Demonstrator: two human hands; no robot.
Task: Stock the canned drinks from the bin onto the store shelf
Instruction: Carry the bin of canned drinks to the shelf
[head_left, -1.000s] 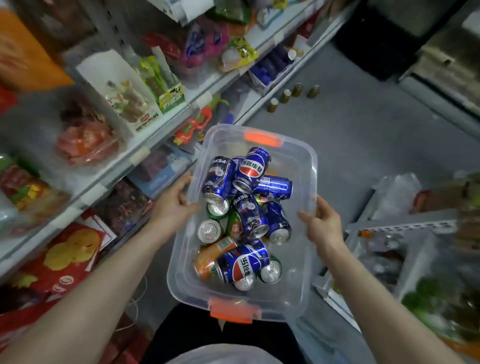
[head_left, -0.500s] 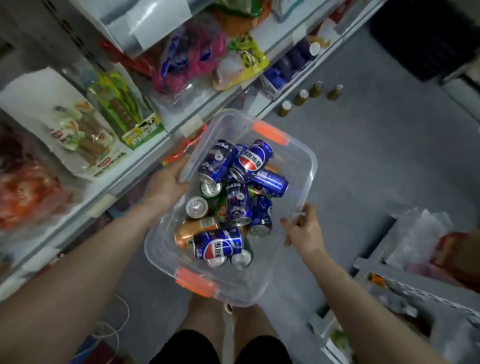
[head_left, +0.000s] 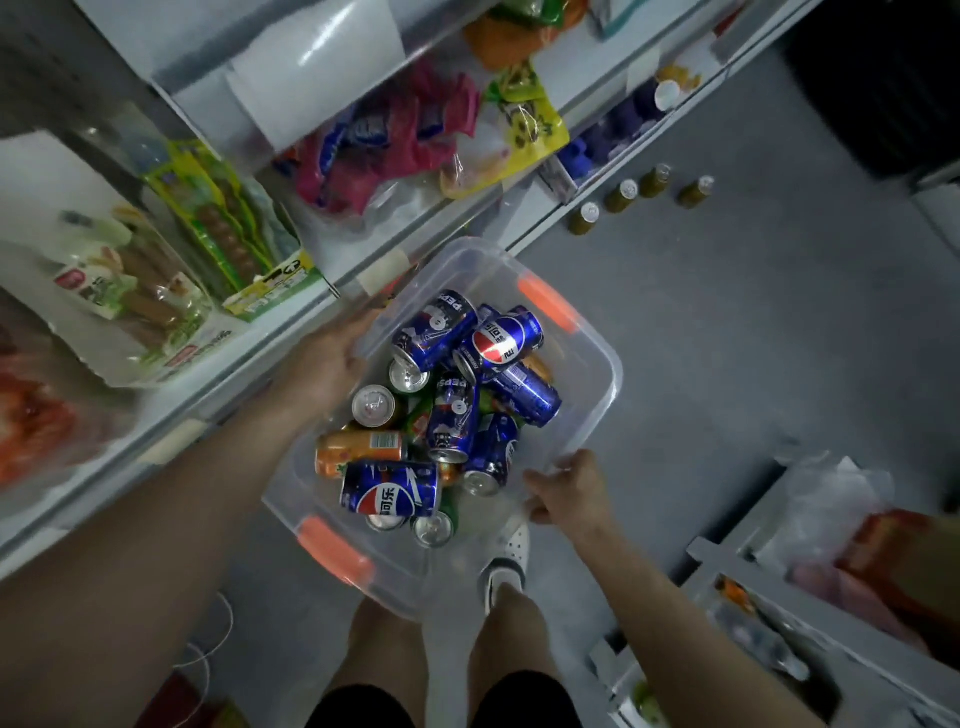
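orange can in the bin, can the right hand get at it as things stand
Probably not yet: the right hand grips the bin rim and would have to let go first. The orange can lies uncovered on the far side, near the left hand.

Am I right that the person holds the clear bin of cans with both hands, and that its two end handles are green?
Not quite. In the head view the handles are orange, not green. The rest stands: the left hand and the right hand grip opposite long sides of the clear bin, and the cans lie piled inside it.
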